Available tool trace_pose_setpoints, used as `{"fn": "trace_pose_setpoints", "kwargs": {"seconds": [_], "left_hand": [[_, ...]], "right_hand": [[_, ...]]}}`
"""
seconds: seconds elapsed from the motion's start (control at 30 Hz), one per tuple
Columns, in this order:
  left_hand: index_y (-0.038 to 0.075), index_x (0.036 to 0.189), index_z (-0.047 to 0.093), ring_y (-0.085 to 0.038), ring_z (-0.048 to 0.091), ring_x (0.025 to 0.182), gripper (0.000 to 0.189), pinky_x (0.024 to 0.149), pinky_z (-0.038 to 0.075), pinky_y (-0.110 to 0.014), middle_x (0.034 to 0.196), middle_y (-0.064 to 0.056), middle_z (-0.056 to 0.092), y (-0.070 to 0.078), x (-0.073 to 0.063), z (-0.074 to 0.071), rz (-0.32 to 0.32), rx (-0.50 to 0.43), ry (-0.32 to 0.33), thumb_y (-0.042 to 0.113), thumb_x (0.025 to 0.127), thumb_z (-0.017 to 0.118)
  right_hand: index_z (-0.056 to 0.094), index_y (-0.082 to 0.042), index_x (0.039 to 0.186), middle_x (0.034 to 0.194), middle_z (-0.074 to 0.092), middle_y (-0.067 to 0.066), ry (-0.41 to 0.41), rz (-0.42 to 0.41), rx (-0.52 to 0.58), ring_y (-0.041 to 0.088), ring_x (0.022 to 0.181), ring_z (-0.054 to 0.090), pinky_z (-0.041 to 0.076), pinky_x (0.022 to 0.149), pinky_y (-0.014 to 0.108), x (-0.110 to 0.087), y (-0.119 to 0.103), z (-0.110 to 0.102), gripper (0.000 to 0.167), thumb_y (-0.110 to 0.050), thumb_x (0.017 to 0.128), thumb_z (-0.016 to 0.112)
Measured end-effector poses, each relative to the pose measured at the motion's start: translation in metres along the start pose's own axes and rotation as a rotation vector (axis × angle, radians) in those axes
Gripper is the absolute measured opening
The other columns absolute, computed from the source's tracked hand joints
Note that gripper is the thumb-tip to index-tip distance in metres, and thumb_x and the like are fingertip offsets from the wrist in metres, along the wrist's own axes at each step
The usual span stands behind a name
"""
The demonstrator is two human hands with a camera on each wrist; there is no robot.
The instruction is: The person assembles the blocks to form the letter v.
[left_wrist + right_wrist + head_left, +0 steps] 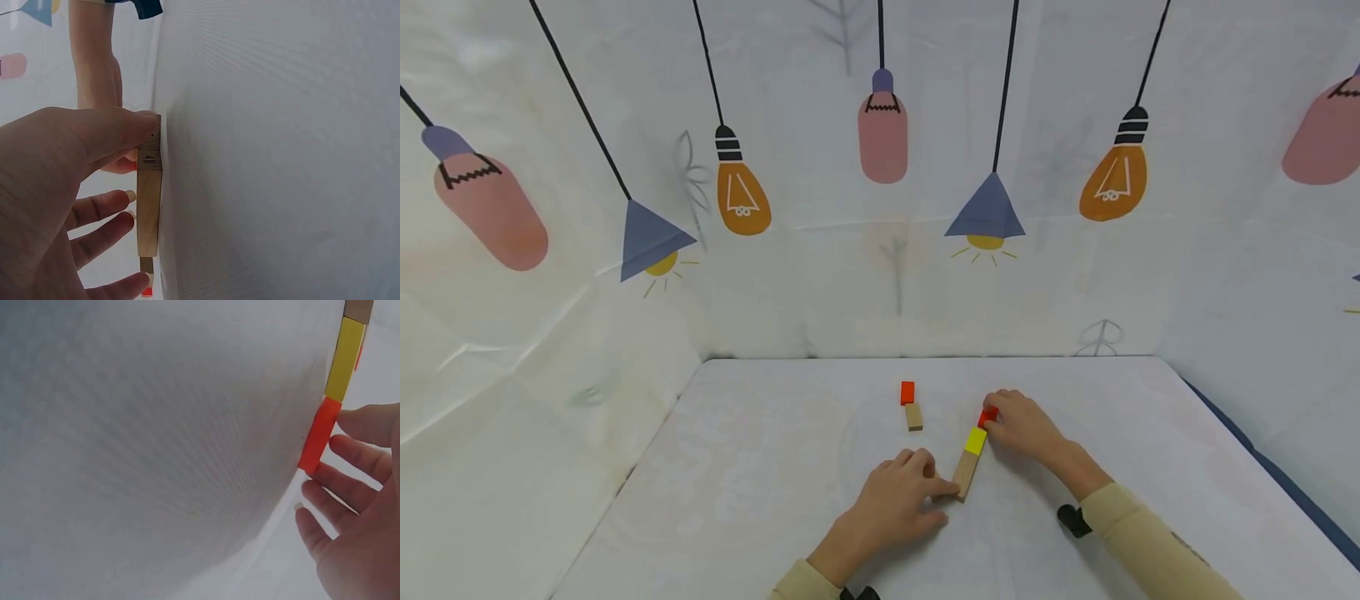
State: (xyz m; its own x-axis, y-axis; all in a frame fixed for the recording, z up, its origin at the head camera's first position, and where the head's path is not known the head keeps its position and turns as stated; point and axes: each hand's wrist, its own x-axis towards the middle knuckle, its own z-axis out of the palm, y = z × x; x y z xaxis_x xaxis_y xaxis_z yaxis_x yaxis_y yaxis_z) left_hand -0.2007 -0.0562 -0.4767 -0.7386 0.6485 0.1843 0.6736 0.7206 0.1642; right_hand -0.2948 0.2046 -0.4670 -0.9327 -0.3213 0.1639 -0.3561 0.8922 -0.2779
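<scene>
Where a white sheet [820, 283] printed with hanging lamps [883, 137] encloses the back and both sides, a white table [760, 467] spreads out below it, with a dark blue strip [1285, 483] along its right edge. Two cream sleeves reach in from the near side, the right sleeve [1150, 542] showing much more of its length than the left sleeve [805, 582].

The left hand [898, 500] is beside the near end of a slanting row of blocks, its fingers spread and gently bent, one fingertip touching the wood without gripping it. The right hand [1022, 425] is at the far end, thumb and fingers bent round the red block [987, 418] in a light pinch that hides part of it.

In that row the wooden length [967, 475] lies nearest, with "48" printed on wood in the left wrist view; whether it is one block or two I cannot tell. The yellow block [975, 441] comes next, touching the red one. Left of the row and apart from it lie a small wooden block [913, 417] and a second red block [907, 392], end to end and slightly offset. A black wrist device [1073, 521] sits by the right cuff.
</scene>
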Motion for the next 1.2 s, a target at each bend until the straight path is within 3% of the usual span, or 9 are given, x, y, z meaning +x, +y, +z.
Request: {"fn": "trace_pose_setpoints", "kwargs": {"seconds": [0.37, 0.67, 1.2], "left_hand": [[0.049, 0.124, 0.065, -0.004, 0.041, 0.091, 0.039, 0.067, 0.036, -0.019, 0.102, 0.013, 0.049, 0.001, 0.0007, -0.0026, -0.011, -0.01, -0.022, 0.043, 0.087, 0.072], [0.05, 0.124, 0.064, -0.005, 0.04, 0.091, 0.04, 0.066, 0.035, -0.019, 0.102, 0.012, 0.049, 0.0009, 0.0021, -0.0008, -0.016, -0.01, -0.034, 0.044, 0.086, 0.073], [0.051, 0.124, 0.063, -0.005, 0.041, 0.09, 0.04, 0.065, 0.034, -0.019, 0.102, 0.012, 0.049, 0.0001, 0.0022, 0.0006, -0.012, 0.0, -0.028, 0.046, 0.086, 0.072]], "right_hand": [[0.066, -0.014, 0.101, 0.096, 0.066, 0.001, -0.028, 0.031, -0.007, 0.02, 0.087, 0.055, 0.052, 0.086, 0.042, 0.0023, -0.0004, 0.0027, 0.017, -0.011, 0.084, 0.064], [0.066, -0.01, 0.104, 0.102, 0.066, 0.006, -0.006, 0.007, 0.062, 0.023, 0.094, 0.055, 0.051, 0.089, 0.045, 0.0003, 0.0008, 0.0057, 0.018, -0.007, 0.086, 0.064], [0.066, -0.01, 0.101, 0.1, 0.066, 0.005, -0.012, -0.018, 0.075, 0.022, 0.092, 0.054, 0.05, 0.087, 0.044, 0.001, -0.0011, 0.0057, 0.016, -0.007, 0.086, 0.064]]}}
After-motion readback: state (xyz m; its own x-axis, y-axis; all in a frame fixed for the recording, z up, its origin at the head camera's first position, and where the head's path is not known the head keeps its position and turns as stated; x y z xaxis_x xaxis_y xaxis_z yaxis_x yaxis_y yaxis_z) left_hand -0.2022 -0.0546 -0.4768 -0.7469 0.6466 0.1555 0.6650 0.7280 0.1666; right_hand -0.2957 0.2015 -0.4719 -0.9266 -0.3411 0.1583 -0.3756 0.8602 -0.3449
